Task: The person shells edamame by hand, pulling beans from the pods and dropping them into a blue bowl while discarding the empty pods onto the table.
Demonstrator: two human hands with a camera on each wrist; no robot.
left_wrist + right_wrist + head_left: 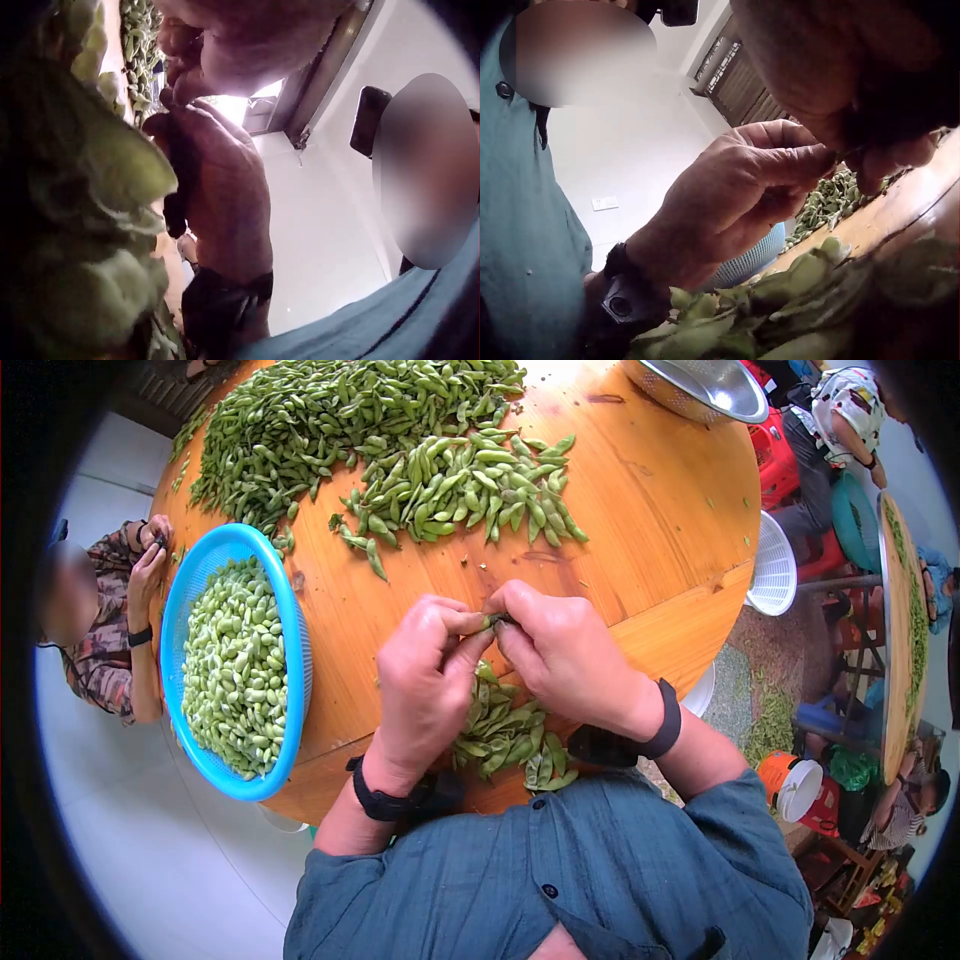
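Note:
Over the wooden table, my left hand (425,670) and right hand (565,650) meet fingertip to fingertip. Between thumbs and index fingers both pinch a small dark green bean pod (497,619), mostly covered by the fingers. Below the hands, close to my body, lies a heap of flattened, split pods (500,725). Those pods (802,281) loom large in the right wrist view, under the left hand (720,187). A blue colander (292,760) of shelled green beans (235,670) stands to the left. Beyond my hands, a loose spread of whole pods (450,490) covers part of the tabletop.
A large mound of pods (340,415) fills the table's far left. At its far right edge sits a metal colander (715,390). Another person (115,600) sits at the left edge, hands near the table. A white basket (772,565) and a second table (895,640) are at right.

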